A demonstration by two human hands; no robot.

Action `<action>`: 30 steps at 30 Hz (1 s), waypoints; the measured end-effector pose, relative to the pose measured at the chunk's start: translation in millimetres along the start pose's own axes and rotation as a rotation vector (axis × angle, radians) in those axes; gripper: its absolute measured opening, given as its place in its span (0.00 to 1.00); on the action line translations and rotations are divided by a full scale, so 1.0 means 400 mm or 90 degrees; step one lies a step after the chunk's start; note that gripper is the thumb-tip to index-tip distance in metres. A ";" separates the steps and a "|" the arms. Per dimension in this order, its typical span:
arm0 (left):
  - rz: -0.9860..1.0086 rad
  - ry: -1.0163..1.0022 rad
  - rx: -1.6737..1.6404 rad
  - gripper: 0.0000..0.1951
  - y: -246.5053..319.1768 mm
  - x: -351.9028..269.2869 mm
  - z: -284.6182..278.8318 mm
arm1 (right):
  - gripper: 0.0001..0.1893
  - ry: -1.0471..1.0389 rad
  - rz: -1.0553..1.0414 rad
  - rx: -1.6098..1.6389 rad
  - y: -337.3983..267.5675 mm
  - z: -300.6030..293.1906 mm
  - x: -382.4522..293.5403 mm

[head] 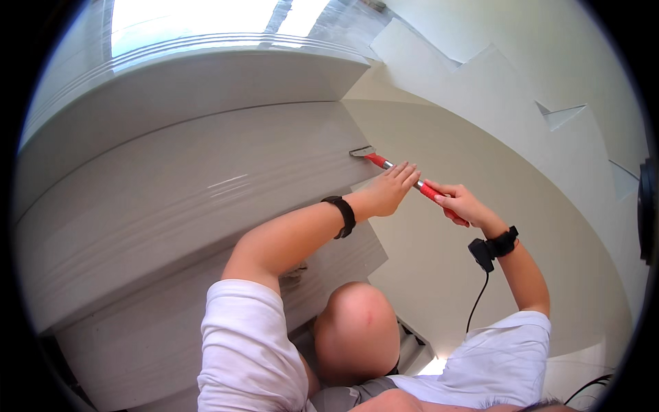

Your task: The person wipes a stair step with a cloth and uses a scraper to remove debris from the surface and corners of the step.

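A long-handled razor scraper (383,161) with a red grip and a metal shaft slants across the middle of the view. Its blade head (363,151) rests at the stone stair tread (170,180), close to the tread's right end by the wall. My right hand (458,203) is wrapped around the red grip at the lower end. Farther up, my left hand (391,188) lies over the metal shaft with its fingers nearly straight; its thumb is hidden.
A stair riser (231,82) rises beyond the tread, below a glossy upper step (216,44). To the right stands a cream wall (463,139) with a stepped white skirting (463,82). Lower steps (414,353) show past my knee (358,329). A cable (478,301) hangs from my right wrist device (482,253).
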State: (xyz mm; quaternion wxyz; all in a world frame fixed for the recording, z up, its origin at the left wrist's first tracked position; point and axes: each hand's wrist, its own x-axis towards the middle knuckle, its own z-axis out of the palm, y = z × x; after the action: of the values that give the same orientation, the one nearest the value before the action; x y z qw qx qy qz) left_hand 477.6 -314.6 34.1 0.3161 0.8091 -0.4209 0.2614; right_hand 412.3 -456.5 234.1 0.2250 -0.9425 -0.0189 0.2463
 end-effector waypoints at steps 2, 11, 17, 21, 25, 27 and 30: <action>-0.015 -0.012 -0.016 0.39 0.029 -0.009 -0.018 | 0.25 -0.010 0.023 0.015 -0.009 0.001 -0.042; -0.038 -0.101 -0.017 0.39 0.007 0.024 -0.099 | 0.25 -0.009 0.033 -0.019 -0.075 -0.029 -0.017; -0.017 -0.164 0.161 0.38 0.050 -0.004 -0.147 | 0.25 0.015 -0.017 -0.003 0.010 -0.032 -0.014; 0.084 -0.254 0.118 0.37 0.026 -0.102 -0.134 | 0.25 0.068 -0.013 0.085 0.170 -0.033 -0.008; -0.149 -0.672 0.198 0.38 0.009 -0.215 -0.118 | 0.27 0.154 -0.015 0.220 0.379 0.105 -0.048; -0.191 -0.829 0.331 0.43 0.002 -0.239 -0.152 | 0.27 0.107 0.009 0.250 0.472 0.143 -0.055; -0.287 -0.749 0.368 0.50 -0.015 -0.243 -0.198 | 0.27 0.107 -0.059 0.140 0.594 0.195 -0.042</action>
State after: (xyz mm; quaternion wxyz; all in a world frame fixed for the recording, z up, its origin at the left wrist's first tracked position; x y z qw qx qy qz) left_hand 420.9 -203.9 17.9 -0.1463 0.9359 -0.2572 -0.1914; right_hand 343.0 -640.0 78.1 0.3390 -0.9275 -0.0164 0.1564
